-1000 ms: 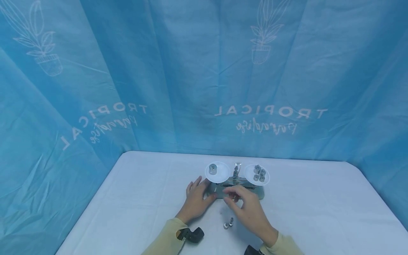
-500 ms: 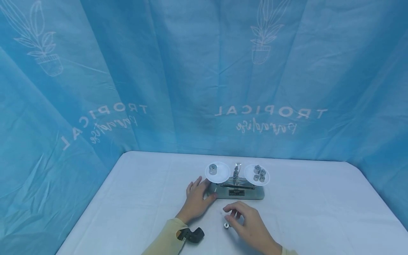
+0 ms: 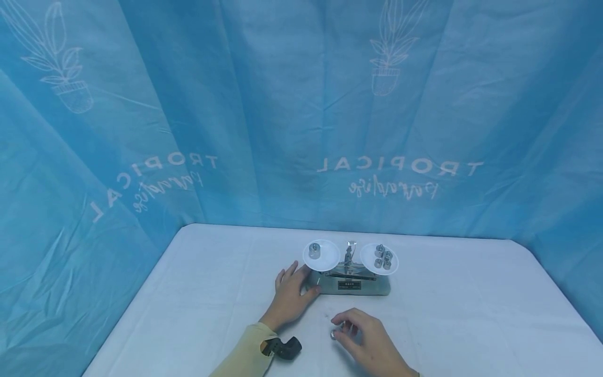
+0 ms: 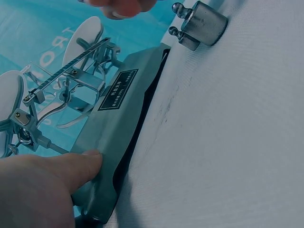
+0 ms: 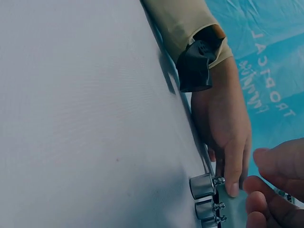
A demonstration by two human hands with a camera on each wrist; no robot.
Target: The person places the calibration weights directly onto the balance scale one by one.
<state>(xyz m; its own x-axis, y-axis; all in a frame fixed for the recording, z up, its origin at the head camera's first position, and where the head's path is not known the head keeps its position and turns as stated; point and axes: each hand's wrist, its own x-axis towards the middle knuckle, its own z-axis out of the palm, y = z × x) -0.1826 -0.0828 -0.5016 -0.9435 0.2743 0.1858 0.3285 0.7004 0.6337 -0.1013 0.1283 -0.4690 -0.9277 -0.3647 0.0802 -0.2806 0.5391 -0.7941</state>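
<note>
With the right grip [image 3: 372, 340] gently curved, fingers parted and nothing seen held, the closely clustered weights [image 5: 203, 186] just beside its thumb could be toppled by a brushing finger, while the balance [image 3: 349, 285] ahead is touched by the left grip [image 3: 289, 301], fingers extended.

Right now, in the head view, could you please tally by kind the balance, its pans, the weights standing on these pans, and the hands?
Balance: 1
Pans, left pan and right pan: 2
Weights on the left pan and right pan, one plus four: 5
Hands, left hand and right hand: 2
Total: 10
</note>
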